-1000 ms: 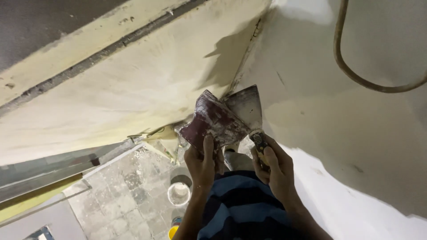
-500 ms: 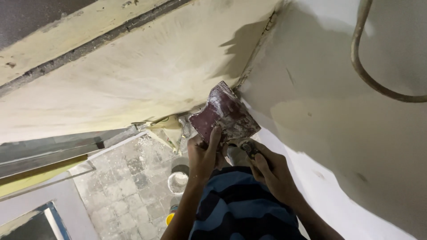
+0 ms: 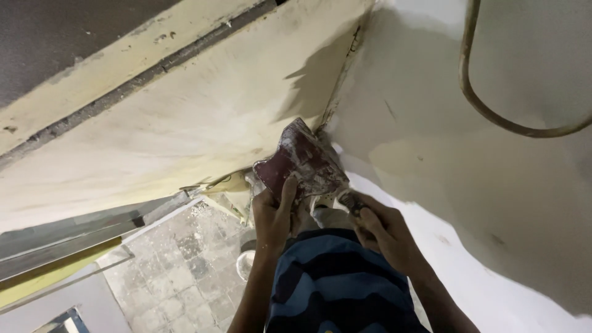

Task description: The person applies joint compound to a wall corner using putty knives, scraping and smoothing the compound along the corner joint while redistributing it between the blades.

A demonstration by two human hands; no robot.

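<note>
Maroon trowel (image 3: 305, 161); blue-striped shirt (image 3: 336, 283); cream wall (image 3: 185, 117).

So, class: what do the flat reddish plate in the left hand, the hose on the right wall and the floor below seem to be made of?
Plate: probably metal or hard plastic, dull red, smeared with white paste.
Hose: looks like rubber or plastic; it bends in a smooth loop.
Floor: grey stone-look tiles with visible joints, dusty.

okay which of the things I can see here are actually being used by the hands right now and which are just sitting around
In use:
- dark red plaster-smeared board, held by the left hand
- tool handle, gripped by the right hand
- wall corner, where the board is raised

Lying about:
- small round container on the tiled floor
- curved hose on the white wall
</note>
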